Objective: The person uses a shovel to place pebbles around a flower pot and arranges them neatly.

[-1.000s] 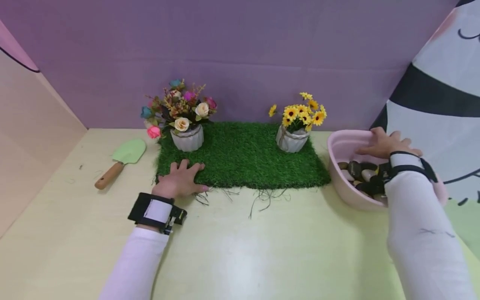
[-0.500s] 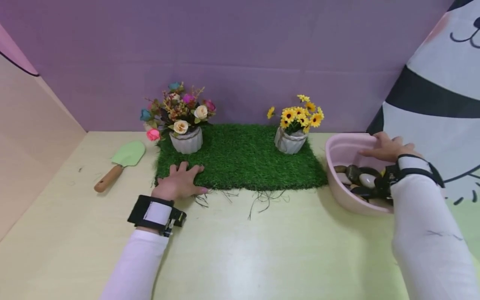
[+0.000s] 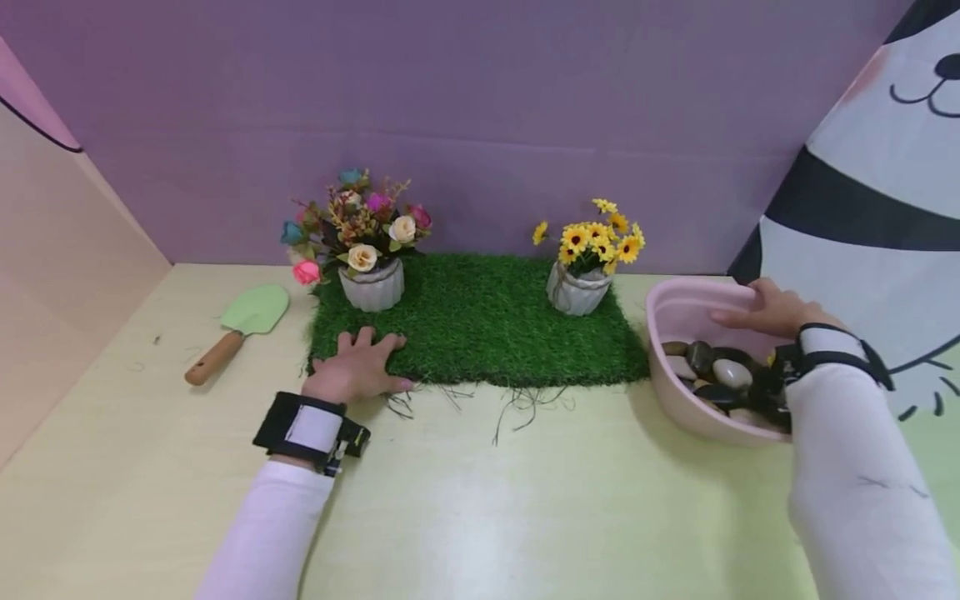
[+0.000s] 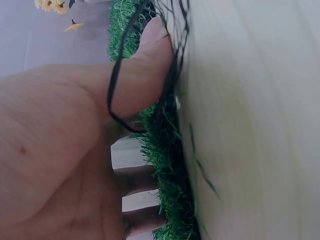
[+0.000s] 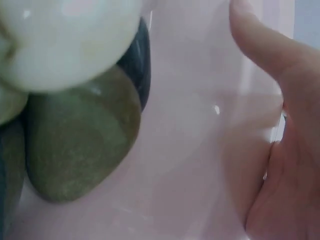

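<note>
My left hand (image 3: 355, 370) rests with spread fingers on the front left corner of the green artificial grass mat (image 3: 487, 325). In the left wrist view, its thumb (image 4: 145, 65) presses the mat's edge, and a dark loose strand loops round it. At the right, my right hand (image 3: 776, 311) grips the back rim of a pink plastic basin (image 3: 678, 408), thumb inside the wall and fingers hidden behind it. Smooth pebbles (image 3: 731, 373) in white, brown and black lie in the basin; the right wrist view shows an olive-brown pebble (image 5: 82, 137) close up.
On the mat stand two white pots, one with mixed roses (image 3: 363, 257), the other with yellow daisy-like flowers (image 3: 600, 243). A green trowel (image 3: 255, 310) with a wooden handle lies at the left. Behind is a purple cloth wall (image 3: 480, 192). Loose strands fray along the mat's front edge.
The pink basin has shifted slightly toward me and left with my right hand on its rim. My left hand stays on the mat; the head view has tilted a little.
</note>
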The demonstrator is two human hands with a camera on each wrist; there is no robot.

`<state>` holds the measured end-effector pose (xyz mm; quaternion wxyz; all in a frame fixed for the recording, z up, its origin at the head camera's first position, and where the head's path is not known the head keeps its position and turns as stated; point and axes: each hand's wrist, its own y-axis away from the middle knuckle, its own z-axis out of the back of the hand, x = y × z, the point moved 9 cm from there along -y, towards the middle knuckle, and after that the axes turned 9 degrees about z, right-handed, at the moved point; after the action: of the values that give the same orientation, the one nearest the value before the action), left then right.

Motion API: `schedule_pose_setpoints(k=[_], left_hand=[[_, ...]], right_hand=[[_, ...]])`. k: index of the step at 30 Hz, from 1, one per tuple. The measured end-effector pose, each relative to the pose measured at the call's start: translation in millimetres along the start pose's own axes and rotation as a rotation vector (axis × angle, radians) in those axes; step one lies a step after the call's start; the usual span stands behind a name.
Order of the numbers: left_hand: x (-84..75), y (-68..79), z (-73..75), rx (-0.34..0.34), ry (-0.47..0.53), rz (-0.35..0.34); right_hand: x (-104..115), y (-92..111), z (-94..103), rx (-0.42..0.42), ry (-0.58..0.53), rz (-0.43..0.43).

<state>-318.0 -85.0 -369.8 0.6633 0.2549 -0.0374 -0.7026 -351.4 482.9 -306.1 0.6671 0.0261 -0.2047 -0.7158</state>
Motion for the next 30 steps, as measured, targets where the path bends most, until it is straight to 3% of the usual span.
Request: schedule_pose_setpoints(k=[4,11,22,30], left_hand=[[-0.8,-0.8,-1.7,0.008,0.008,-0.002],[-4.8,-1.4,-2.5,0.003,0.014,-0.013],[1.6,2.3,-6.0,0.020,0.023,-0.011],[-0.4,-3.2,-3.2,0.021,0.020,-0.020]], right_hand=[[-6.2,1.9,0.6,-0.013,-0.024,-0.022],[-15.0,0.6,-1.4,0.064,-0.047,-0.097],[11.0,0.6,-7.2,0.056,-0.095,-0.102],[12.3,5.1,-6.9,0.079,-0.107,-0.110]])
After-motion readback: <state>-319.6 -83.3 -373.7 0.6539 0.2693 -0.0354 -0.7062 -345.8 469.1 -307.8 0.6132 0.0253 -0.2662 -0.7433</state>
